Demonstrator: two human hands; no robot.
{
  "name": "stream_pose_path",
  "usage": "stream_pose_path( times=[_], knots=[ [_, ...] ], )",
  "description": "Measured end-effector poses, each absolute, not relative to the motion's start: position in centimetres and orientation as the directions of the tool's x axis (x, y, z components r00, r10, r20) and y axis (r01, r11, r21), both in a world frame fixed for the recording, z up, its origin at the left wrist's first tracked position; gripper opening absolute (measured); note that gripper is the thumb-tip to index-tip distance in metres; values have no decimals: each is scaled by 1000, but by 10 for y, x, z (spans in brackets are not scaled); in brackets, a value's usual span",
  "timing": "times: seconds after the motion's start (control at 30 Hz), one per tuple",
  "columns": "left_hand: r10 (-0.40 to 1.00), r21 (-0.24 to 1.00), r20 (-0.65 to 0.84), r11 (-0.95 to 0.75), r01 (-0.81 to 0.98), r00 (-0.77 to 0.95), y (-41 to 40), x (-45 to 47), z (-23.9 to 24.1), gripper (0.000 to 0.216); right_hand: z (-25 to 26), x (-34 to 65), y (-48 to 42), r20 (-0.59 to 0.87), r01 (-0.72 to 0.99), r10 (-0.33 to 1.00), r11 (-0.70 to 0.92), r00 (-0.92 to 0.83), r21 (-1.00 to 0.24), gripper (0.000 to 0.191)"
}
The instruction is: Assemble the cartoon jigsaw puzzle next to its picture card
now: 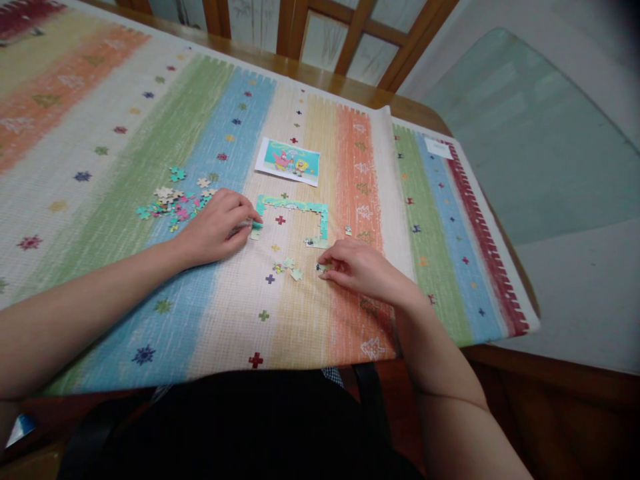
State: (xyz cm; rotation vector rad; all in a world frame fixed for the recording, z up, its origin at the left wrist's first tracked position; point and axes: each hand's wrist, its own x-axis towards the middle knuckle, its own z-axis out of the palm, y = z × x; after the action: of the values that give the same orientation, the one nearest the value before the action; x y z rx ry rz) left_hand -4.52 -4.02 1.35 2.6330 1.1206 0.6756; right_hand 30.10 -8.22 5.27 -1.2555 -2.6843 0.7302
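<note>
Right hand pinching a puzzle piece, we see the partial border nearby at eleven o'clock, its long side running nine to three, left hand at its nine-o'clock side

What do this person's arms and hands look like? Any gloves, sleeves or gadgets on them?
The left hand and right hand are ordinary five-fingered human hands, ungloved. The forearms are bare, with no sleeves, watches, cables or markings visible. Black clothing covers the torso.
</note>
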Motion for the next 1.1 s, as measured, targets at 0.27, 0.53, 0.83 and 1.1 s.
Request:
stream_pose_path(
  times=[0.27, 0.53, 0.83, 1.1],
  knots=[
    [703, 334, 349, -711, 619, 619, -40, -45, 12, 22, 57, 305, -81, -160, 707, 733, 537, -661, -461, 10],
    [688, 309, 346, -726, 615, 638, -40, -45, 12, 23, 58, 304, -80, -134, 669, 710, 560, -691, -488, 12],
    [644, 263, 367, -764, 589, 671, -41, -44, 13, 23, 54, 301, -78, -81, 640, 708, 576, -702, -508, 11],
    [610, 234, 405, -790, 567, 682, -42, -42, 11, 23, 49, 302, -76, -25, 612, 705, 597, -709, -518, 11]
  ],
)
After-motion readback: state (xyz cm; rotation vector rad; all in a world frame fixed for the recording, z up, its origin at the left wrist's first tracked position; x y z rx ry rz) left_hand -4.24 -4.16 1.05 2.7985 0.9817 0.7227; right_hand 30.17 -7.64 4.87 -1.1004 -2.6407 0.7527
